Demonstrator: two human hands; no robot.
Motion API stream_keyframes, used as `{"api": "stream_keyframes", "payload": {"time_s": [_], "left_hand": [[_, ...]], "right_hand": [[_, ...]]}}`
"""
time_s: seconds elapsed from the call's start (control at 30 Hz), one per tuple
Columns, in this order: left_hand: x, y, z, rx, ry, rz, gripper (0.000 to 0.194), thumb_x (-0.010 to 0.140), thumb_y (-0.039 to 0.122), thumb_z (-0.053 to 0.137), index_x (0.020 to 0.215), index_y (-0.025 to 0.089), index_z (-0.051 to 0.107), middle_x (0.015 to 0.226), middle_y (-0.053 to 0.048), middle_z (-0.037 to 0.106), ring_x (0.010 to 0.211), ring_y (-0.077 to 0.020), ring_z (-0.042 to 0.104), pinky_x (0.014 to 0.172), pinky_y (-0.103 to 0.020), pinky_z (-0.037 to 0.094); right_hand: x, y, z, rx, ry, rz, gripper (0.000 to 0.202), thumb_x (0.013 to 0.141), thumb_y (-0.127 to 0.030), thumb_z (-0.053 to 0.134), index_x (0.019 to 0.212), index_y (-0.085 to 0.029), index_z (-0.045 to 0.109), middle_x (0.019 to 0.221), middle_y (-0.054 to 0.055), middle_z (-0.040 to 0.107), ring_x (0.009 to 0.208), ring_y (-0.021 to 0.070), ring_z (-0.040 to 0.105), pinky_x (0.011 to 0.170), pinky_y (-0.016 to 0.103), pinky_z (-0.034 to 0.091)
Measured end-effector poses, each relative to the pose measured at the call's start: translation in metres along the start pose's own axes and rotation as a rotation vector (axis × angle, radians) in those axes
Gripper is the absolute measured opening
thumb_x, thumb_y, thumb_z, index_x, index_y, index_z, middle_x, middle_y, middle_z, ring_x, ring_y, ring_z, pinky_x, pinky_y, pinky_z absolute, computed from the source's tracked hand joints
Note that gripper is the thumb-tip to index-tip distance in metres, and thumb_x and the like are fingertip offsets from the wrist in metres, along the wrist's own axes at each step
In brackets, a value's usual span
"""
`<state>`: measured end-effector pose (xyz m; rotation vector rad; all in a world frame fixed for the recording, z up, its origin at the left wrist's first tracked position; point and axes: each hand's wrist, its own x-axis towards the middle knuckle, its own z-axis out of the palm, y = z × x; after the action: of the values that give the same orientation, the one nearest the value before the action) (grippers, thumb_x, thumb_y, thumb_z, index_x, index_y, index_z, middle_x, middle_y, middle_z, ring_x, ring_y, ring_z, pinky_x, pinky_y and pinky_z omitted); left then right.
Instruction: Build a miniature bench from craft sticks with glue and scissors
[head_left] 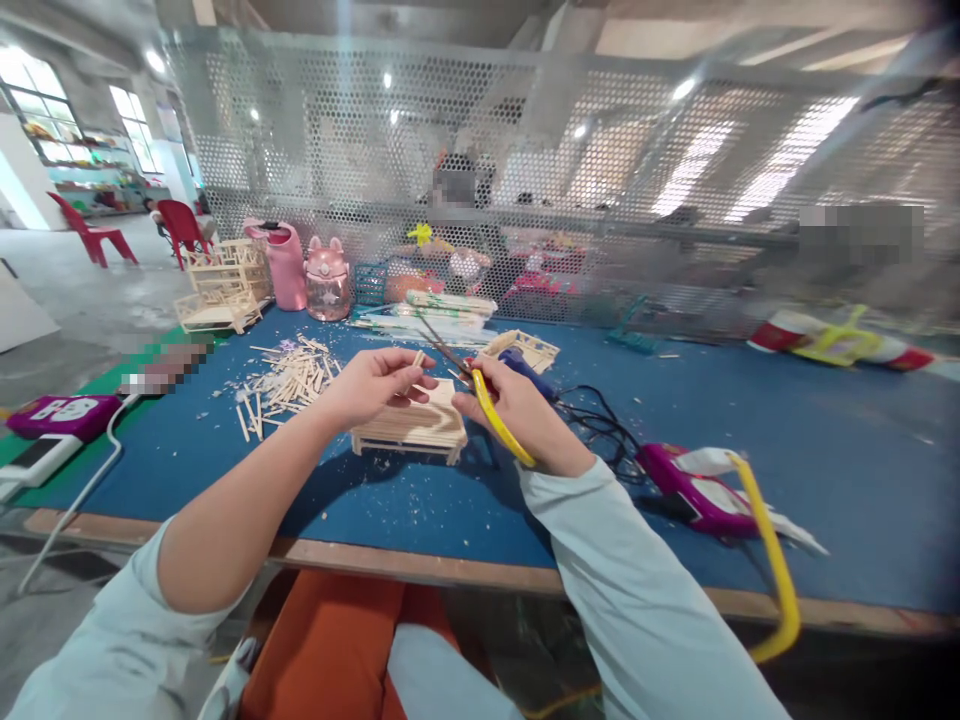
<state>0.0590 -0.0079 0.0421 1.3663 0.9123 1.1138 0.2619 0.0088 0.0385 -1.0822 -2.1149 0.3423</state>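
My left hand [382, 383] is closed, with a short wooden stick [419, 358] pinched at the fingertips. In my right hand [517, 405] is a pair of scissors with yellow handles [491, 415]; the dark blades [442, 343] point up and to the left, apart from each other. Below and between both hands stands a small wooden stick model [409, 430] with a slatted top and short legs. A dark blue glue gun [525, 372] lies just beyond my right hand, partly hidden by it. Another small stick frame [536, 348] lies behind it.
Loose sticks [296, 375] are heaped on the blue table [420, 510] at left. A taller stick model [225, 285], pink bottles [328, 285] and bagged sticks [442, 315] line the back, before a perforated metal screen [360, 150]. Purple power strips [705, 495] and cables lie at both sides.
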Motion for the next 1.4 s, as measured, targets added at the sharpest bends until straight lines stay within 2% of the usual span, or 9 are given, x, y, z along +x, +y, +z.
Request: {"api": "stream_keyframes", "payload": {"time_s": [0.17, 0.37, 0.77, 0.87, 1.07, 1.27, 1.4], "left_hand": [[0.003, -0.002, -0.003, 0.137, -0.016, 0.064, 0.012, 0.081, 0.022, 0.058, 0.088, 0.015, 0.065, 0.079, -0.004, 0.07, 0.063, -0.0094, 0.063, 0.056, -0.021, 0.044], [0.005, -0.003, -0.004, 0.263, -0.058, 0.084, 0.017, 0.081, 0.023, 0.056, 0.091, 0.014, 0.067, 0.082, -0.004, 0.07, 0.069, -0.0112, 0.064, 0.062, -0.024, 0.048], [0.007, -0.009, -0.005, 0.321, -0.061, 0.206, 0.019, 0.081, 0.023, 0.053, 0.089, 0.014, 0.067, 0.077, -0.004, 0.069, 0.068, -0.0106, 0.063, 0.06, -0.022, 0.047], [0.007, -0.011, -0.006, 0.338, -0.07, 0.242, 0.019, 0.081, 0.024, 0.052, 0.087, 0.014, 0.068, 0.075, -0.004, 0.069, 0.067, -0.0104, 0.062, 0.06, -0.022, 0.047], [0.007, -0.011, -0.006, 0.387, -0.084, 0.287, 0.018, 0.079, 0.02, 0.052, 0.084, 0.014, 0.068, 0.071, -0.003, 0.068, 0.061, -0.0093, 0.059, 0.058, -0.021, 0.046], [0.004, -0.01, -0.002, 0.338, -0.055, 0.268, 0.017, 0.079, 0.022, 0.053, 0.073, 0.013, 0.067, 0.062, -0.001, 0.063, 0.055, -0.0079, 0.054, 0.055, -0.021, 0.044], [0.002, -0.008, -0.001, 0.312, -0.07, 0.267, 0.018, 0.078, 0.023, 0.054, 0.067, 0.013, 0.064, 0.062, -0.001, 0.062, 0.055, -0.0078, 0.053, 0.056, -0.021, 0.044]], "right_hand": [[-0.001, -0.004, 0.005, -0.163, -0.048, -0.024, 0.041, 0.066, -0.047, 0.067, 0.091, -0.015, 0.057, 0.084, 0.007, 0.058, 0.075, 0.0197, 0.051, 0.069, 0.032, 0.041], [-0.003, -0.006, 0.006, -0.176, -0.052, -0.101, 0.037, 0.071, -0.044, 0.064, 0.094, -0.016, 0.055, 0.09, 0.008, 0.058, 0.08, 0.021, 0.052, 0.072, 0.033, 0.041], [-0.003, -0.006, 0.007, -0.194, -0.041, -0.118, 0.036, 0.071, -0.044, 0.065, 0.089, -0.016, 0.053, 0.09, 0.008, 0.057, 0.08, 0.0205, 0.051, 0.072, 0.032, 0.04], [-0.003, -0.006, 0.009, -0.186, -0.041, -0.135, 0.032, 0.073, -0.043, 0.063, 0.088, -0.016, 0.054, 0.086, 0.007, 0.057, 0.076, 0.019, 0.05, 0.07, 0.031, 0.039], [-0.004, -0.008, 0.011, -0.226, 0.008, -0.125, 0.016, 0.071, -0.025, 0.055, 0.084, -0.015, 0.056, 0.073, 0.004, 0.057, 0.063, 0.0156, 0.046, 0.061, 0.027, 0.035], [-0.005, -0.01, 0.009, -0.238, 0.045, -0.095, 0.011, 0.067, -0.024, 0.052, 0.075, -0.017, 0.055, 0.059, -0.001, 0.049, 0.053, 0.0122, 0.039, 0.054, 0.025, 0.029], [-0.003, -0.006, 0.008, -0.225, 0.016, -0.095, 0.001, 0.065, -0.019, 0.048, 0.065, -0.018, 0.049, 0.052, -0.003, 0.042, 0.05, 0.0106, 0.037, 0.051, 0.024, 0.027]]}}
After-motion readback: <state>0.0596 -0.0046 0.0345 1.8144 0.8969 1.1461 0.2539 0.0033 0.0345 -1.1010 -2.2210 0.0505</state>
